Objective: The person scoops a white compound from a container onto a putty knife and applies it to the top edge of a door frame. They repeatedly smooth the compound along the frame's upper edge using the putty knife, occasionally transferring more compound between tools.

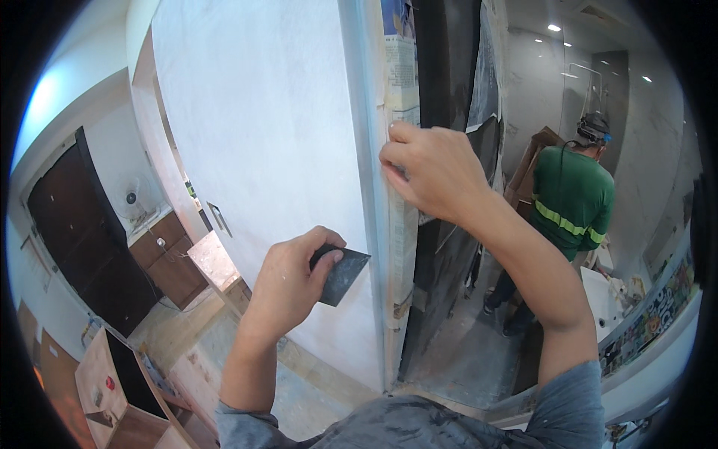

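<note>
My left hand [288,283] grips a thin, dark grey flat sheet [345,275] with straight edges and a sharp corner. Its thumb lies on the near face. The sheet is held in front of a white wall panel [262,135], close to the panel's pale blue-grey vertical edge [365,172]. Higher up and to the right, my right hand [434,168] is closed at that edge, fingers curled and pinched together. Whatever may be between those fingertips is hidden. Behind this hand runs a strip of newspaper [402,82] along the frame.
A dark doorway panel [441,67] with torn sheeting stands right of the edge. Beyond it, a person in a green shirt [572,191] faces away in a tiled room. At left are a dark door [82,232], a fan [133,198] and a wooden cabinet [166,258].
</note>
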{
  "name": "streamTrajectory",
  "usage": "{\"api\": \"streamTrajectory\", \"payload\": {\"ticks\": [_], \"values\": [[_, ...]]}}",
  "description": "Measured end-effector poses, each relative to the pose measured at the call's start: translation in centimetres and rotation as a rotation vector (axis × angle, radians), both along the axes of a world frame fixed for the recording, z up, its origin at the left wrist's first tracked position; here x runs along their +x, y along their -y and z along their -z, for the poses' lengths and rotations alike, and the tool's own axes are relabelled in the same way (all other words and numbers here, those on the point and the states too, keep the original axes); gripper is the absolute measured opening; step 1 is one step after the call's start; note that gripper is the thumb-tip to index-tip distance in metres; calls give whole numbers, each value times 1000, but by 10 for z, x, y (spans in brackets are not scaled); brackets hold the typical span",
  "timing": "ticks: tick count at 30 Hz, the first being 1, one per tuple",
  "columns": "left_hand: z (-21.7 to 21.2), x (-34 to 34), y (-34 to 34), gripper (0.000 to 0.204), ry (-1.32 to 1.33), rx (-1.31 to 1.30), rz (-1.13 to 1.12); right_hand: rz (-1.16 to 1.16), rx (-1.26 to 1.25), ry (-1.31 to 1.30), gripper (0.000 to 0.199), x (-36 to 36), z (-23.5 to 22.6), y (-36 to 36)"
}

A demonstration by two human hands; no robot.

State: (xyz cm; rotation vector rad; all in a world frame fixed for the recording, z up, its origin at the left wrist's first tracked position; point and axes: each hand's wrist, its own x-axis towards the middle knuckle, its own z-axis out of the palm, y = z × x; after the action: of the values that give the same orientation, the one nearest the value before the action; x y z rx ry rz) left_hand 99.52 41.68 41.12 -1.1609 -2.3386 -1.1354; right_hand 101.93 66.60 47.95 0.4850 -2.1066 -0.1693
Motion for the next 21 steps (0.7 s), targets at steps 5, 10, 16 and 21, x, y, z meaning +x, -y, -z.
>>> {"api": "streamTrajectory", "payload": {"ticks": [5, 10, 16, 21], "values": [[18, -5, 13, 15, 198, 41, 49, -60, -108, 139, 11, 35, 13, -7], [141, -24, 54, 18, 430, 159, -185, -138, -562, 286, 23, 70, 83, -45], [270, -26, 102, 36, 944, 906, -129, 651, -1742, 776, 42, 130, 503, -173], [127, -3, 91, 43, 619, 1056, -97, 821, -2313, 1101, 39, 251, 631, -143]]}}
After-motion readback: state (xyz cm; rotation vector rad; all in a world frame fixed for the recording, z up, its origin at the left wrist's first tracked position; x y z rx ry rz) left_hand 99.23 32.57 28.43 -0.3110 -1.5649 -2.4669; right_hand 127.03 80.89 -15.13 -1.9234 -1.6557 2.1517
